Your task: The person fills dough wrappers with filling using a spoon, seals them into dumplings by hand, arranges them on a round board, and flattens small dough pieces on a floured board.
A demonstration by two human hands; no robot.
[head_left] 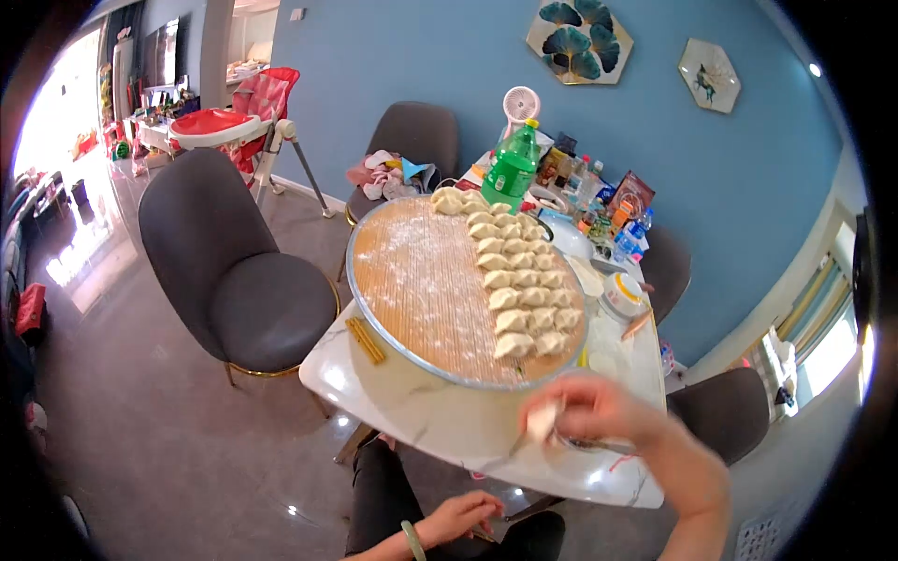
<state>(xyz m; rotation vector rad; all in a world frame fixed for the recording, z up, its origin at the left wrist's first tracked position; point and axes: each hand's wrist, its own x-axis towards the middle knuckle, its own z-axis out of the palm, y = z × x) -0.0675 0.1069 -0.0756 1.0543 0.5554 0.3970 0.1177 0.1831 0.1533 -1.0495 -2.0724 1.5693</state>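
Observation:
My right hand [599, 411], smeared by motion, is over the near right end of the table. Its fingers pinch a small pale piece that looks like a dumpling [543, 421]. Partly hidden beneath this hand is a dish [582, 445]. My left hand [460, 516], with a pale green bangle [412, 540] at the wrist, hovers over my lap, fingers loosely stretched and holding nothing. Rows of folded dumplings [508, 298] cover the right part of a large round tray [412, 280], whose slatted surface is dusted with flour on the left.
The tray rests on a white marble-look table [412, 397], beside a small bundle of yellowish sticks [365, 340]. Behind it stand a green bottle [512, 168], a small fan [521, 105] and several jars. A white container [624, 292] is at right. Dark chairs [257, 304] surround the table.

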